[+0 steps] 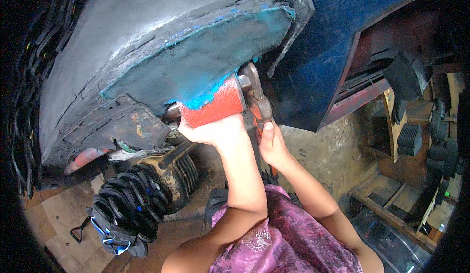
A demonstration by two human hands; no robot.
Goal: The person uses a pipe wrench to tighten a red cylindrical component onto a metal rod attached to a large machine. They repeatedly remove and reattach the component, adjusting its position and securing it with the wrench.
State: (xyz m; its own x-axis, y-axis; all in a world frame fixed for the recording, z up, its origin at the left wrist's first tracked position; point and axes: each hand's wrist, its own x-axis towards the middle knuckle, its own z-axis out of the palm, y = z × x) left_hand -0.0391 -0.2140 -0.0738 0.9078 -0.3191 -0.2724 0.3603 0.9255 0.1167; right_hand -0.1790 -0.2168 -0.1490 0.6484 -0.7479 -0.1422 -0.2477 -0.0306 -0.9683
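Observation:
A red, rough-surfaced drum [211, 110] sits on a metal shaft under a dark hood, with bright blue dust along its upper edge. My left hand [215, 130] is pressed to the underside of the drum, its thumb at the drum's left end and the other fingers largely hidden. At the drum's right end is a metal nut [244, 81]. Right beside that nut is the steel head of what looks like a claw hammer [258, 102]. My right hand [272, 143] grips its orange handle just below the head.
A grey metal hood [122, 23], coated with teal dust, hangs over the drum. To its right stands a dark blue panel [313, 62]. Stacked black soles [132, 199] lie at lower left; more black pieces [410, 138] sit by wooden shelving [391, 199] at right.

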